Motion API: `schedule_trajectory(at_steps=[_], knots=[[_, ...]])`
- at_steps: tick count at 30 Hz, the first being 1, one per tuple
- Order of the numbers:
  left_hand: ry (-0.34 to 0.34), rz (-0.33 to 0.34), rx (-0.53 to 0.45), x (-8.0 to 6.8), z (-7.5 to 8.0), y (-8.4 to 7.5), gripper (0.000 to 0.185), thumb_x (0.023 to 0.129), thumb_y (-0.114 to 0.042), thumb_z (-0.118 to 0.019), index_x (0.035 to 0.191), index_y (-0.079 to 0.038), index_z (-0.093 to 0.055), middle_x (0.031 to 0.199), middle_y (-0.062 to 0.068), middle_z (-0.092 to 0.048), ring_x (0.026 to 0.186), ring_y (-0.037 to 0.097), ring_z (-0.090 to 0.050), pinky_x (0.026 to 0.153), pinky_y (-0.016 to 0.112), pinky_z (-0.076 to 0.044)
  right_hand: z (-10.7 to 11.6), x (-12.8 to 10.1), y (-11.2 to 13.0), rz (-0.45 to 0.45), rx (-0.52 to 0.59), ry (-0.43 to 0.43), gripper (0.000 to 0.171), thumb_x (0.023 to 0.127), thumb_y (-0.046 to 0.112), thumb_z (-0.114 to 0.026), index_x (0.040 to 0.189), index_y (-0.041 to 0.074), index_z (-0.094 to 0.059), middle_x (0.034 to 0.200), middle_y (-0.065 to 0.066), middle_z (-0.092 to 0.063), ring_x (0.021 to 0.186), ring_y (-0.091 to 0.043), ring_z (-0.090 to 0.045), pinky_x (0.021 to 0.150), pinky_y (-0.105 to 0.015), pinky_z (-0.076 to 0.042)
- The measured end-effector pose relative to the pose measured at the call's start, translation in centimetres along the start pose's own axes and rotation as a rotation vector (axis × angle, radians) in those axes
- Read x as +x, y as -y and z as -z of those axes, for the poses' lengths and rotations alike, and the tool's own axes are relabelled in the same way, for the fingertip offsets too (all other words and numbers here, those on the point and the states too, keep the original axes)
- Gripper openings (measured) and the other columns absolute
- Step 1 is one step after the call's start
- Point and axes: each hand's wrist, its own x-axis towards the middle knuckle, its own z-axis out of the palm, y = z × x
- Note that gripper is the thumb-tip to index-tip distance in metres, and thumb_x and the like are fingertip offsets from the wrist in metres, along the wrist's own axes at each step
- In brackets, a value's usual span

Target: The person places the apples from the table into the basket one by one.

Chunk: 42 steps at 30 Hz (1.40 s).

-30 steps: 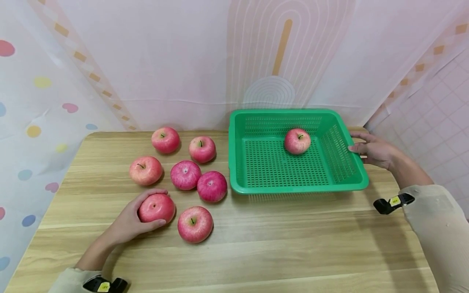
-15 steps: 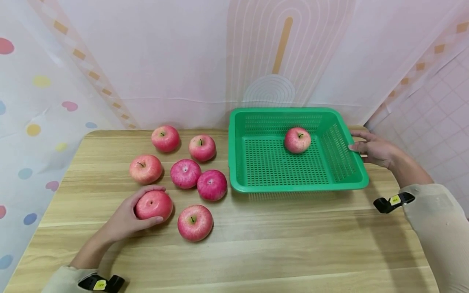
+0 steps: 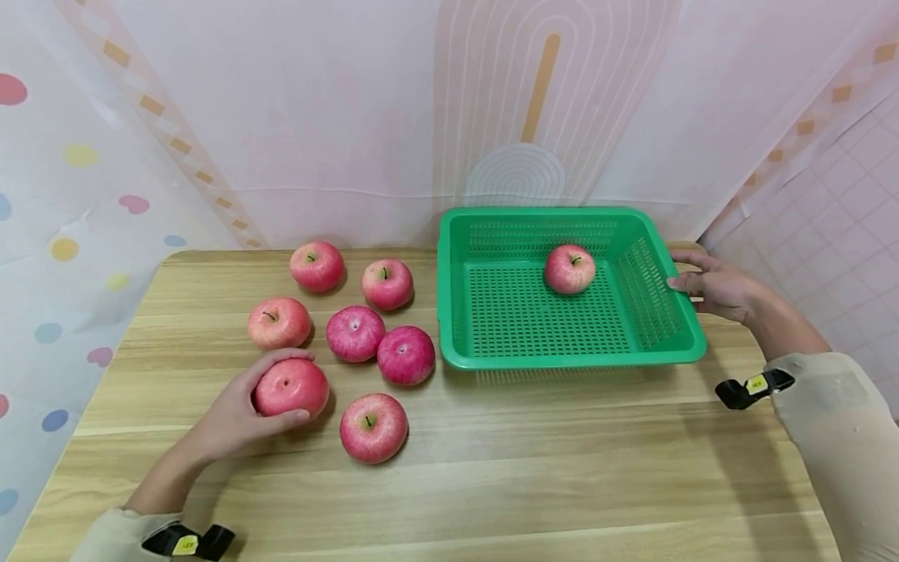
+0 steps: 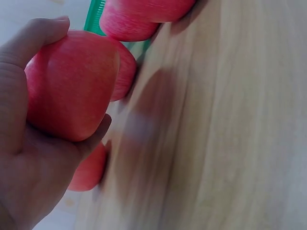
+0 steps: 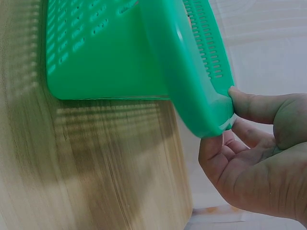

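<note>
My left hand grips a red apple at the near left of the wooden table, thumb and fingers curled round it. In the left wrist view the same apple fills my left hand. My right hand holds the right rim of a green slotted basket. In the right wrist view the thumb lies on the basket's rim and the fingers of my right hand curl beneath it. One apple lies inside the basket.
Several loose apples lie left of the basket: one just right of the held apple, others at the back and in the middle. A patterned curtain hangs behind the table.
My left hand has drawn the gripped apple slightly to the left, away from its neighbour. The right hand and the basket have not moved.
</note>
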Motion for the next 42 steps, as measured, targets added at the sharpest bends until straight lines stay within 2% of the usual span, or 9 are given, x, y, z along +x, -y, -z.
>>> schedule_trajectory(at_steps=[4, 9, 16, 23, 30, 35, 42], knots=[[-0.009, -0.007, 0.004, 0.3, 0.3, -0.2, 0.070, 0.079, -0.003, -0.086, 0.140, -0.013, -0.054, 0.129, -0.002, -0.061, 0.107, 0.009, -0.062, 0.087, 0.020, -0.052, 0.0, -0.1, 0.0, 0.001, -0.001, 0.004, 0.057, 0.109, 0.013, -0.048, 0.158, 0.010, -0.018, 0.100, 0.010, -0.065, 0.092, -0.008, -0.064, 0.083, -0.031, -0.055], [-0.009, -0.021, 0.012, 0.7, 0.6, -0.8, 0.071, 0.078, -0.002, -0.087, 0.140, -0.013, -0.054, 0.135, 0.007, -0.059, 0.108, 0.010, -0.062, 0.088, 0.018, -0.051, -0.1, -0.1, 0.1, 0.001, 0.002, 0.001, 0.058, 0.109, 0.012, -0.048, 0.158, 0.009, -0.017, 0.100, 0.010, -0.065, 0.092, -0.008, -0.064, 0.082, -0.031, -0.055], [0.008, -0.053, 0.034, 1.4, 1.3, -1.8, 0.073, 0.077, -0.001, -0.087, 0.142, -0.015, -0.054, 0.140, -0.002, -0.056, 0.114, 0.009, -0.059, 0.088, 0.018, -0.051, -0.1, 0.0, -0.1, 0.007, 0.001, 0.003, 0.055, 0.109, 0.013, -0.048, 0.156, 0.010, -0.020, 0.101, 0.010, -0.064, 0.092, -0.007, -0.064, 0.083, -0.031, -0.055], [0.031, -0.097, 0.033, 2.0, 1.7, -2.7, 0.075, 0.076, 0.001, -0.086, 0.142, -0.011, -0.053, 0.137, 0.004, -0.057, 0.110, 0.010, -0.060, 0.087, 0.021, -0.053, 0.0, 0.0, -0.1, 0.012, -0.012, 0.008, 0.058, 0.109, 0.012, -0.047, 0.158, 0.008, -0.016, 0.101, 0.012, -0.064, 0.092, -0.006, -0.063, 0.082, -0.030, -0.055], [0.035, -0.078, 0.056, 2.4, 2.1, -3.5, 0.077, 0.077, -0.001, -0.086, 0.144, -0.015, -0.051, 0.132, -0.004, -0.057, 0.108, 0.010, -0.060, 0.085, 0.023, -0.053, 0.0, -0.1, 0.1, 0.001, -0.004, 0.005, 0.055, 0.109, 0.011, -0.047, 0.157, 0.011, -0.020, 0.100, 0.012, -0.065, 0.092, -0.007, -0.063, 0.082, -0.030, -0.054], [0.035, -0.061, 0.091, 3.0, 2.4, -4.1, 0.076, 0.078, -0.005, -0.088, 0.144, -0.016, -0.051, 0.134, -0.003, -0.054, 0.107, 0.011, -0.059, 0.084, 0.024, -0.054, 0.0, 0.0, 0.2, 0.004, -0.006, 0.005, 0.055, 0.109, 0.011, -0.047, 0.157, 0.011, -0.021, 0.101, 0.012, -0.065, 0.093, -0.007, -0.064, 0.082, -0.031, -0.055], [0.058, -0.100, 0.079, 3.9, 2.6, -5.1, 0.075, 0.077, -0.003, -0.088, 0.143, -0.016, -0.053, 0.134, -0.003, -0.054, 0.110, 0.010, -0.058, 0.086, 0.020, -0.053, 0.0, 0.0, 0.1, 0.008, 0.010, 0.005, 0.047, 0.109, 0.011, -0.048, 0.152, 0.018, -0.029, 0.100, 0.011, -0.066, 0.092, -0.008, -0.064, 0.081, -0.031, -0.055]])
